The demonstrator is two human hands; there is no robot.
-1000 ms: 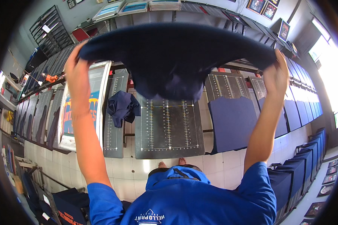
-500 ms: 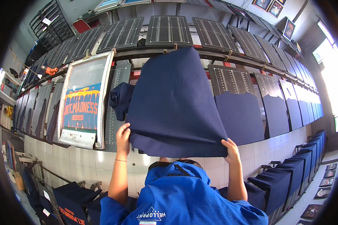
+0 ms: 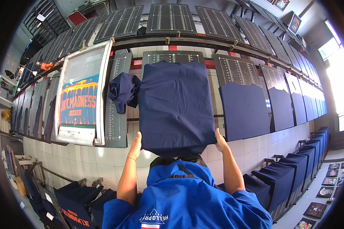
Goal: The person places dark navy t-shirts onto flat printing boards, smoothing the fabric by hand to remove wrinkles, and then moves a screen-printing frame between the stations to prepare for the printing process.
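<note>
A navy T-shirt [image 3: 176, 103] lies stretched over a dark ruled printing board [image 3: 172, 57], whose far end shows bare past the cloth. The cloth has light creases, and its near edge hangs down close to my body. My left hand [image 3: 136, 143] rests against the left side of the shirt near its lower corner, fingers stretched out forward. At the opposite side my right hand [image 3: 220, 140] lies along the cloth in the same way, also open. Some fingertips are hidden at the cloth's edge. A bunched navy bundle of cloth [image 3: 124, 92] sits just left of the shirt.
A framed printing screen [image 3: 82, 95] with blue and orange ink lies tilted on the left-hand boards. Navy shirts [image 3: 244, 110] cover a row of boards to the right. Farther off runs another row of ruled boards [image 3: 172, 19]. Cloth-covered racks [image 3: 281, 179] stand behind me on both sides.
The shirt has come down flat over the board, uncovering the board's far end. Both hands have moved inward from the spread lower corners to the shirt's sides, and their fingers have straightened.
</note>
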